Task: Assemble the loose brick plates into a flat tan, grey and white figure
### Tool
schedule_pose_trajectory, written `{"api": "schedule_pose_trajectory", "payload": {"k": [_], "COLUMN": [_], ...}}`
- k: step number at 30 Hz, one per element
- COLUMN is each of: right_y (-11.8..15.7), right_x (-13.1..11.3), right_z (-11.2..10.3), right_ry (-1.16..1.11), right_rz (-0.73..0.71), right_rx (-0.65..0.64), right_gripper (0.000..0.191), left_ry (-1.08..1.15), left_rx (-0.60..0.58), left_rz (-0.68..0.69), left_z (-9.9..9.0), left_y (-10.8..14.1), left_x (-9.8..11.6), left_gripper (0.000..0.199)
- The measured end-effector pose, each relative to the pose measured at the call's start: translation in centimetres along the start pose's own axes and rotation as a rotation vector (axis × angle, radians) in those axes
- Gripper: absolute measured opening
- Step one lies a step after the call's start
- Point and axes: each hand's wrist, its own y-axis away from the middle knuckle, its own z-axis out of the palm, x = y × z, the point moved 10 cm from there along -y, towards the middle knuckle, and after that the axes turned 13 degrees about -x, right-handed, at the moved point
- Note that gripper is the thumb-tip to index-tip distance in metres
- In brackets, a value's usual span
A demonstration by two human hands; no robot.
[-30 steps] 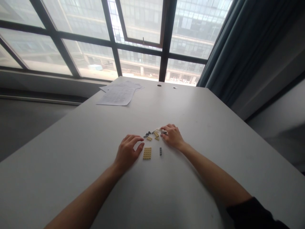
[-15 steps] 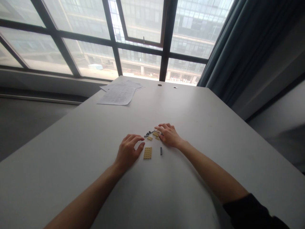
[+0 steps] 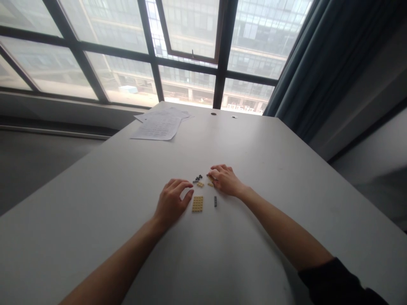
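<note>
On the white table, my left hand (image 3: 173, 198) rests with thumb and fingertips apart, holding nothing. Just right of its thumb lies a flat tan studded building plate (image 3: 197, 203). My right hand (image 3: 225, 180) curls down over small pieces; its thumb and index finger close around a small tan plate (image 3: 211, 179), partly hidden by the fingers. Below that hand a narrow dark grey studded piece (image 3: 215, 201) lies by itself. Between the hands are a smaller tan plate (image 3: 200, 184) and several little dark pieces (image 3: 199, 177). Another tan bit (image 3: 210, 184) sits by the right thumb.
Printed paper sheets (image 3: 157, 127) lie at the table's far left. Two small round holes, one dark (image 3: 213, 113), are near the far edge. Beyond stand large framed windows, with a dark blue curtain (image 3: 295, 72) at right.
My right index finger has come down toward the thumb. The tan and grey pieces beneath that hand have shifted slightly right, away from the dark ones. My left hand has stayed put.
</note>
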Motion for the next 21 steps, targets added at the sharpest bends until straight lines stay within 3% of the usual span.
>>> {"api": "schedule_pose_trajectory", "payload": {"k": [4,7,11,15,21], "right_y": [-0.5,-0.1,1.4,2.5,3.2], "right_x": [-0.2,-0.2,-1.2,-3.4,-4.4], "right_z": [0.1,-0.5,-0.9,0.4,2.1], "right_ry": [-0.015,-0.147,-0.688,-1.34,-1.756], "right_rz": [-0.027,-0.032,-0.129,-0.221,-0.139], "right_rx": [-0.037,0.035,0.116,0.048,0.043], "right_gripper": [0.028,0.027,0.03,0.03,0.032], "left_ry": [-0.008,-0.028,-0.033,0.01,0.064], "left_rx": [0.0,0.011,0.061,0.12,0.16], "left_rz": [0.009,0.031,0.126,0.212,0.204], "left_z": [0.0,-0.1,-0.5,-1.2,-2.0], "left_y": [0.0,0.1,0.5,0.9,1.0], "left_x": [0.1,0.3,1.8,3.7,4.4], "left_gripper": [0.012,0.011,0.018,0.032,0.023]}}
